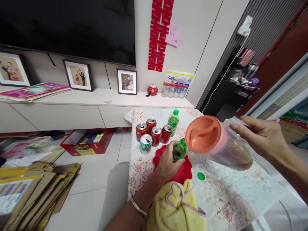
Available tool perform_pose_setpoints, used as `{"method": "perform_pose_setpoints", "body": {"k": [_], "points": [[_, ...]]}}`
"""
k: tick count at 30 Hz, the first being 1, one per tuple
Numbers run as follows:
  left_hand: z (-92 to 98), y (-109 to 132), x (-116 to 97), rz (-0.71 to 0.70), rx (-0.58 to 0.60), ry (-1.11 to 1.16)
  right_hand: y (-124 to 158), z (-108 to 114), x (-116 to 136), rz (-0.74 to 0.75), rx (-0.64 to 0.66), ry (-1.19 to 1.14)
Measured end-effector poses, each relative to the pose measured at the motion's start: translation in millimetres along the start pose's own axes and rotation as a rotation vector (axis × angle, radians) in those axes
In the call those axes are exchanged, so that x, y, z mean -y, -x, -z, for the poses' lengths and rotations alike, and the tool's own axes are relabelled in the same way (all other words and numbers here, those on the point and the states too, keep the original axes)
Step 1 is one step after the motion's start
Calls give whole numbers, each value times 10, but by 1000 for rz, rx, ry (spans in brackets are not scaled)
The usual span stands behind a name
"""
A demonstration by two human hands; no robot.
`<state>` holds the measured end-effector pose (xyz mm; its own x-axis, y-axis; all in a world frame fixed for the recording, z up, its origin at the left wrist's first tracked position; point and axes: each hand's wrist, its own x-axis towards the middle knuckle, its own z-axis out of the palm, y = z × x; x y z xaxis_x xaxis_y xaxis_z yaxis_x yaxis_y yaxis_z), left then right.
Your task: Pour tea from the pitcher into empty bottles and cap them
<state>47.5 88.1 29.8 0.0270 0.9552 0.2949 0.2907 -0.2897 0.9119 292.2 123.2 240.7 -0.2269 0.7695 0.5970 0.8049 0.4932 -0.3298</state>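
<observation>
My left hand is wrapped round a green plastic bottle, which stands over a red scalloped plate. By its handle, my right hand grips a clear pitcher with an orange lid. The pitcher is tilted to the left, its lid close to the bottle's mouth, and dark liquid shows inside. On the tablecloth right of the plate lies a loose green cap. A yellow towel is bunched in front of the plate.
Behind the plate stand several red cans, a teal can and a capped green bottle. Jars with red lids line the cabinet top. Flattened cardboard and a red box are on the floor at left.
</observation>
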Motion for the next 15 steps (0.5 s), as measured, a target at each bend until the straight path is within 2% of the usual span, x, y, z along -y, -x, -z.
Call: {"method": "perform_pose_setpoints", "body": {"k": [9, 15], "points": [[1, -6, 10, -15, -6, -9, 68, -8, -57, -82, 15, -56], [3, 1, 6, 0, 1, -9, 39, -6, -37, -42, -1, -14]]}}
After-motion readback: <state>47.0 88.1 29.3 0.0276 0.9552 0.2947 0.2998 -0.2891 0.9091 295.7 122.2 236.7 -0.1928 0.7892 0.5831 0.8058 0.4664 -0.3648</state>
